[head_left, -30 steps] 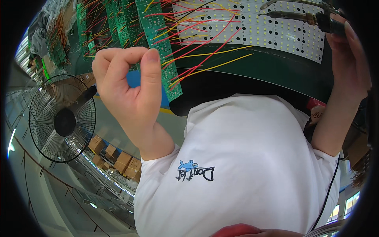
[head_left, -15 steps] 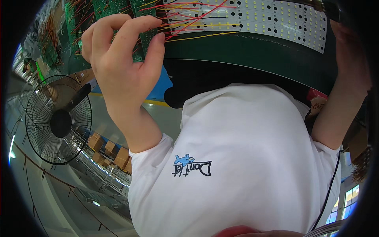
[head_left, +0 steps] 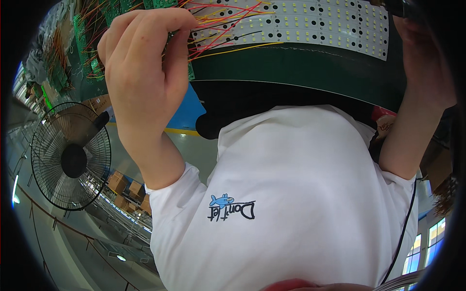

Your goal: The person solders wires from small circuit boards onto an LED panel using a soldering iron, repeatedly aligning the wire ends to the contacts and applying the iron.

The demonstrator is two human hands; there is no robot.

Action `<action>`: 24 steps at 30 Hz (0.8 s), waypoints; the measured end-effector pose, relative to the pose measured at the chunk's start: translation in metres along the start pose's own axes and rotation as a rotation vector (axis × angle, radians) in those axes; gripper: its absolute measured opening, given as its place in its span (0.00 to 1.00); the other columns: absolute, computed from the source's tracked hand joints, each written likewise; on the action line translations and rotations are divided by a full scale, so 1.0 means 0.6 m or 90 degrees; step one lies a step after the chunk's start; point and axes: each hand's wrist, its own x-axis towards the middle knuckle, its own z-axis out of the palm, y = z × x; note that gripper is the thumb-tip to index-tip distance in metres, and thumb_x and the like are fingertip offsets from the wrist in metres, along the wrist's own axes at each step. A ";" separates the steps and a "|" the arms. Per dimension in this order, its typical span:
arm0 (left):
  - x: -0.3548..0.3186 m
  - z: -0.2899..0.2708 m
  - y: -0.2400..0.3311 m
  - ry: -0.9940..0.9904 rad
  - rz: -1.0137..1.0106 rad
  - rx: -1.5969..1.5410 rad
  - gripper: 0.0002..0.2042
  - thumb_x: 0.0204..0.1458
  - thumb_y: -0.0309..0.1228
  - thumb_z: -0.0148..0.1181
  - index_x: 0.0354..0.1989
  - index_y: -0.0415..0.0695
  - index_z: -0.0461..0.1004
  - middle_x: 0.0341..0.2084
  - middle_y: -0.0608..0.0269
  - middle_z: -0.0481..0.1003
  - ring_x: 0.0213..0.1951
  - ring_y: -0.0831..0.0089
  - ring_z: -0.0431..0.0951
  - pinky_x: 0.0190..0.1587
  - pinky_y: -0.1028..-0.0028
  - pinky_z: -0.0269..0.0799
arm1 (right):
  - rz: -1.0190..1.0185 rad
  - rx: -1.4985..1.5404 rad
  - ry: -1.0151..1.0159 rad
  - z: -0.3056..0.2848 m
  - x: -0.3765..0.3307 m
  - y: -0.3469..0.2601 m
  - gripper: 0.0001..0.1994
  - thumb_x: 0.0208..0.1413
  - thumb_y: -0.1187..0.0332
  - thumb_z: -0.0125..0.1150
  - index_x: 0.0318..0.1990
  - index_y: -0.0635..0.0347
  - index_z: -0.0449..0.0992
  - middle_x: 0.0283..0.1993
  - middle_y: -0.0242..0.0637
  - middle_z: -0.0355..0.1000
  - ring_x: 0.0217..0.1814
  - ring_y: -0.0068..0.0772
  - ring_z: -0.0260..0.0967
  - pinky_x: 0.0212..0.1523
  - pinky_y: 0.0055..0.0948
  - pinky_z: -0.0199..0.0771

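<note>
My left hand (head_left: 145, 63) is raised over the left part of the bench, its thumb and forefinger pinched together among red, yellow and black wires (head_left: 228, 22). What lies between the fingertips is hidden. Beneath and behind this hand are green circuit boards (head_left: 90, 41) with thin wires attached. The wires reach across white LED strip boards (head_left: 335, 24), which lie side by side with small yellowish LEDs and black dots. At the right edge my right hand (head_left: 422, 53) is in deep shadow, its fingers not readable. A dark object (head_left: 395, 7) shows near it, its kind unclear.
The dark green bench top (head_left: 291, 65) ends in a curved edge close to my white shirt. A black fan (head_left: 73, 160) stands at left. Cardboard boxes (head_left: 119, 182) sit farther off, and a grey plastic bag (head_left: 41, 63) lies at far left.
My left thumb and forefinger have come together, and the hand has shifted slightly left. The boards and wires appear a little further left and up. My right hand stays at the right edge.
</note>
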 end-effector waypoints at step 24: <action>0.025 0.064 0.034 0.080 -0.134 -0.305 0.08 0.50 0.16 0.66 0.37 0.39 0.80 0.31 0.64 0.80 0.25 0.82 0.73 0.24 0.83 0.66 | 0.001 -0.144 -0.053 0.098 0.047 -0.003 0.06 0.60 0.74 0.48 0.42 0.66 0.62 0.35 0.41 0.62 0.34 0.24 0.58 0.38 0.23 0.60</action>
